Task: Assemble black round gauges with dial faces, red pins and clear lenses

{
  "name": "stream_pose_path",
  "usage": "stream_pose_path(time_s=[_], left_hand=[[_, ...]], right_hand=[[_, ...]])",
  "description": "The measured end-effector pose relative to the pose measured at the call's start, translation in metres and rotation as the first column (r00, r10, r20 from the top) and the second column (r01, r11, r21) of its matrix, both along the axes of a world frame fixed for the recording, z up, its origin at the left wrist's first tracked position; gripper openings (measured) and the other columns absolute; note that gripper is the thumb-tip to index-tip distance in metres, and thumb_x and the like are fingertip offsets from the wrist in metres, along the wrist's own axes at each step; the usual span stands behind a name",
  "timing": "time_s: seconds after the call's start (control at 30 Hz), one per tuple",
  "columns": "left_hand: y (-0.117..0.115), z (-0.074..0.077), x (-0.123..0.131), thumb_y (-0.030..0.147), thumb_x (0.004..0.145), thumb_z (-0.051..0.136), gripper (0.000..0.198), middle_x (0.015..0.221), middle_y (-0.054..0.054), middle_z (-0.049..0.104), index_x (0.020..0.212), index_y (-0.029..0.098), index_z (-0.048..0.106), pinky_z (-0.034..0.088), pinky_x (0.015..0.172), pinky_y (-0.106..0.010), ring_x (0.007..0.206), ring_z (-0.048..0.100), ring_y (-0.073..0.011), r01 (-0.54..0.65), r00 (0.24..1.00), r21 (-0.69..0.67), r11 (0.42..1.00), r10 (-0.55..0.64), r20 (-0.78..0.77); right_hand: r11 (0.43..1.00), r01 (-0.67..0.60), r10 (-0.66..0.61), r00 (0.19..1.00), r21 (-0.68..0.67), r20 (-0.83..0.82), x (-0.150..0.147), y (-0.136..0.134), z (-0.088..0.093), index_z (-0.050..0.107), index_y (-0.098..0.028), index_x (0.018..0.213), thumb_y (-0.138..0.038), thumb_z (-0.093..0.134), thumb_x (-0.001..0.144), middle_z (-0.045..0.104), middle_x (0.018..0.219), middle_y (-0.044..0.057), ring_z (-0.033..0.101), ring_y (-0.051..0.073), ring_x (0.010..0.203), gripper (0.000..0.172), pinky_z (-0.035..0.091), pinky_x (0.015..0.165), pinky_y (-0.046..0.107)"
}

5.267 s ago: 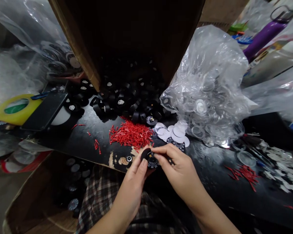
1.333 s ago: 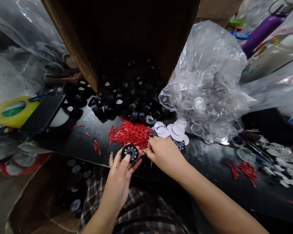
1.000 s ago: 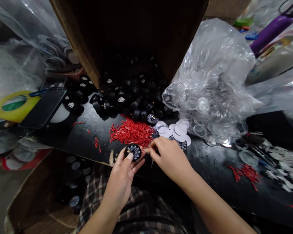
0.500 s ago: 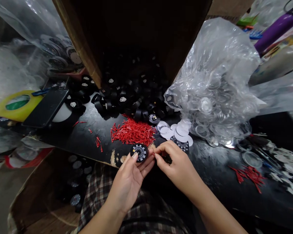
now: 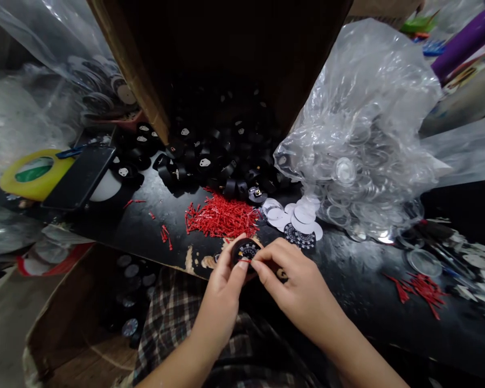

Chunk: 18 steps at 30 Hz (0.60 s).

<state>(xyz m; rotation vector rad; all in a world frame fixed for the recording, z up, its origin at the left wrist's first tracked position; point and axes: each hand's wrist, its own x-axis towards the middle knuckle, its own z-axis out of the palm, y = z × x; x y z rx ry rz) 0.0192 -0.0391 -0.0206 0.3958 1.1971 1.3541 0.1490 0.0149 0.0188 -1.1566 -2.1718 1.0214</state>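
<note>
My left hand (image 5: 225, 283) is closed around a round black gauge (image 5: 246, 249) whose dial has white markings, its face tilted up toward me. A small red pointer (image 5: 246, 261) lies across the lower part of the dial. At the dial's right edge, the thumb and index finger of my right hand (image 5: 285, 269) are pinched on the end of this pointer. Just beyond both hands is a heap of red pointers (image 5: 222, 215). White discs (image 5: 303, 213) and a printed black dial (image 5: 299, 235) lie to the right of the heap.
Behind the heap, black gauge housings (image 5: 226, 167) spill from a large cardboard box (image 5: 129, 64). A plastic bag of clear lenses (image 5: 359, 156) stands at right, near more red pointers (image 5: 426, 291). Yellow tape (image 5: 12, 180) and a phone (image 5: 81, 178) lie at left.
My left hand has turned the gauge and curled its fingers round it, moving it slightly right. My right hand's pinch has come over the dial, and a red pointer now shows there.
</note>
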Motion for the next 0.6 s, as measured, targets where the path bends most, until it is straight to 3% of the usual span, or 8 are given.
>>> stream_pose_path(time_s=[0.13,0.33,0.6], left_hand=[[-0.003,-0.003,0.002,0.034,0.088,0.057,0.03,0.128,0.002,0.061,0.118,0.032,0.06,0.037,0.108,-0.031,0.124,0.051,-0.0199,0.073,0.994,0.048,0.996,-0.069,-0.084],[-0.003,0.012,-0.002,0.034,0.086,0.06,0.028,0.119,0.0,0.067,0.113,0.027,0.061,0.044,0.099,-0.025,0.12,0.055,-0.0191,0.129,0.969,0.066,0.989,-0.112,-0.22],[-0.009,0.011,-0.004,0.024,0.086,0.057,0.023,0.111,0.001,0.07,0.108,0.027,0.061,0.044,0.097,-0.025,0.107,0.062,-0.0164,0.123,0.859,0.046,0.991,-0.083,-0.506]], right_hand=[[1.0,0.01,-0.01,0.999,-0.007,0.044,-0.001,0.001,-0.001,0.058,-0.02,0.081,-0.017,0.052,0.091,0.058,0.08,0.001,0.053,0.016,0.076,0.012,0.037,0.072,0.031],[0.999,0.002,-0.001,1.0,-0.054,0.02,0.001,0.0,0.002,0.056,-0.02,0.08,-0.017,0.05,0.092,0.057,0.08,0.0,0.053,0.015,0.075,0.014,0.037,0.07,0.029],[0.999,0.028,-0.027,0.999,-0.033,0.032,-0.003,-0.012,0.002,0.052,-0.019,0.071,-0.014,0.052,0.09,0.058,0.071,-0.002,0.053,0.015,0.07,0.019,0.036,0.066,0.028]])
